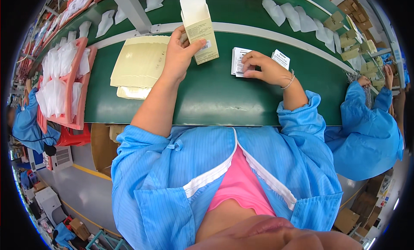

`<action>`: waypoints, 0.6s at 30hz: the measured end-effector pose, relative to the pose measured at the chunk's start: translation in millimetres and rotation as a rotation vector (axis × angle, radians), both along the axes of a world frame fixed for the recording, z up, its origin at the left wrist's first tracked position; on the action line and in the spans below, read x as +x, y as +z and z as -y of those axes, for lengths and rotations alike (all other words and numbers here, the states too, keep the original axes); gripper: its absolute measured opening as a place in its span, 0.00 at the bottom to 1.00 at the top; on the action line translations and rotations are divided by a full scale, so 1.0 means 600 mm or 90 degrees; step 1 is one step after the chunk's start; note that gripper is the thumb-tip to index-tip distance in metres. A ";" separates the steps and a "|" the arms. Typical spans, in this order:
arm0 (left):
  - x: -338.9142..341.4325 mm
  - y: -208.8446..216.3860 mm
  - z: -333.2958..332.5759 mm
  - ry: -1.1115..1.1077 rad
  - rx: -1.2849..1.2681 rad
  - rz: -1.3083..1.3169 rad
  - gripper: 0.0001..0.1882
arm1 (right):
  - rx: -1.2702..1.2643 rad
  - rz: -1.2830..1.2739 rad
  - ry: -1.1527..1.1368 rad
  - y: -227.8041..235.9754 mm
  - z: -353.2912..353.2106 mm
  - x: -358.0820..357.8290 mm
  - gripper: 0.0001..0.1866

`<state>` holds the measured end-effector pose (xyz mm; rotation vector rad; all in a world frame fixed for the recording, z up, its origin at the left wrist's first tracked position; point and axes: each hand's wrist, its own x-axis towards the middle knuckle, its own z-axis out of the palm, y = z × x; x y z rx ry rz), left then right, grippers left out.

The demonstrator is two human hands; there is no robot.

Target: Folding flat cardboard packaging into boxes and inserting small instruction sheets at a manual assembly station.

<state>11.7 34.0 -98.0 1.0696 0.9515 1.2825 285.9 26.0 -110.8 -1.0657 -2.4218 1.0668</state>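
Yellow box (200,39) in the left hand (184,50), right hand (264,69) at the paper slips (237,61)

The yellow box is over the far part of the green work surface (215,101), left of the paper slips, with its top flap raised and dark print on the side facing the person. Whether its lower end touches the surface, I cannot tell. The left hand is closed around its left side, thumb laid across the printed face, the other fingers curled behind.

The right hand is half curled, fingertips and thumb at the right part of the slips (whether it pinches one is not clear). A thin bracelet (290,80) circles that wrist. Just beyond this hand, to the right, lies a second group of white slips (281,59).

Flat yellow cartons (140,62) lie overlapped to the left of the left forearm. Farther left, pink trays (80,105) carry white wrapped pieces (56,92). Across the pale rail (246,30) lie more white pouches (293,17). At the right, a co-worker in blue (366,129) has hands raised near some yellow boxes.
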 end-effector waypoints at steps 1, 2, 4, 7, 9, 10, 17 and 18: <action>0.002 0.000 -0.001 -0.003 -0.001 0.002 0.32 | 0.010 0.015 0.005 0.003 -0.005 0.005 0.14; 0.003 0.001 -0.002 -0.007 -0.002 0.004 0.33 | 0.021 0.031 0.010 0.007 -0.009 0.007 0.12; 0.005 0.002 0.000 -0.029 0.002 -0.027 0.33 | 0.109 -0.095 -0.069 0.043 -0.005 -0.009 0.10; 0.011 -0.002 0.010 -0.077 0.004 -0.094 0.34 | 0.276 -0.355 -0.226 0.093 -0.008 -0.030 0.07; 0.017 -0.006 0.013 -0.153 0.046 -0.138 0.34 | 0.434 -0.335 -0.173 0.116 -0.026 -0.040 0.08; 0.018 -0.007 0.014 -0.192 0.067 -0.161 0.35 | 0.512 -0.324 -0.146 0.123 -0.030 -0.045 0.08; 0.007 0.001 0.011 -0.005 0.389 -0.590 0.38 | 0.509 -0.056 -0.090 0.106 -0.022 -0.134 0.10; 0.003 0.002 0.008 0.065 0.505 -0.699 0.40 | 0.552 -0.064 -0.084 0.104 -0.021 -0.139 0.10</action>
